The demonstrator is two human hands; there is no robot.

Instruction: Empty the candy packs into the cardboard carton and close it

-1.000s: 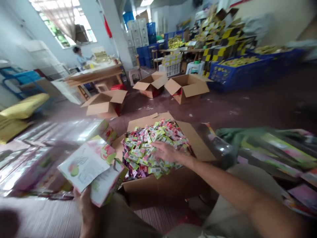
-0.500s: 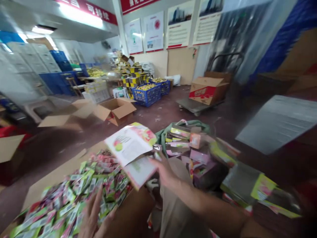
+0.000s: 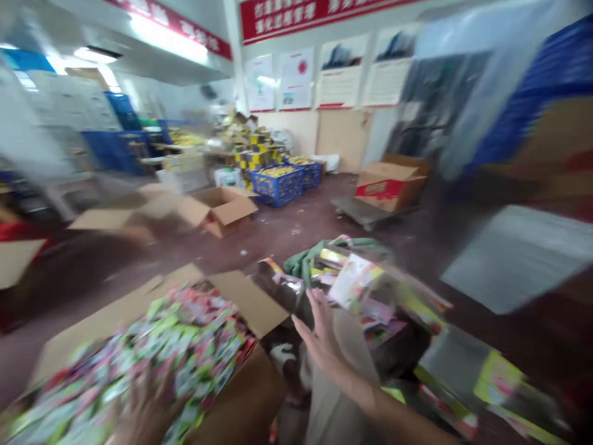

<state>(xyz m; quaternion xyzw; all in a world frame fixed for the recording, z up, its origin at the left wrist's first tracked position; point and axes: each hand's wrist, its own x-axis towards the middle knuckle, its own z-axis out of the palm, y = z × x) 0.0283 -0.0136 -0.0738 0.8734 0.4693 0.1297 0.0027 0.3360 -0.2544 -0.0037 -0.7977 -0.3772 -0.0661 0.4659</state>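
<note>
Fingers spread, my left hand [image 3: 146,402] rests on the heap of small green and pink packets [image 3: 185,346] that fills a cardboard box [image 3: 252,303]. My right hand [image 3: 322,340] is raised above my knee, fingers apart, with nothing in it. Just beyond it, a green sack [image 3: 303,262] holds a pile of flattened and opened printed cartons. A white and pink carton [image 3: 352,278] lies on top of that pile. Motion blurs the packets, so their print cannot be read.
Open brown cartons [image 3: 222,207] stand on the floor ahead. A red and brown box [image 3: 386,185] sits on a flat trolley [image 3: 361,213]. Blue crates [image 3: 278,185] of yellow items are farther back. A grey panel [image 3: 519,259] and more opened cartons [image 3: 458,358] lie to the right.
The white and pink carton has left my right hand and now lies on the pile in the sack. My right hand has opened. My left hand has moved slightly left over the packets.
</note>
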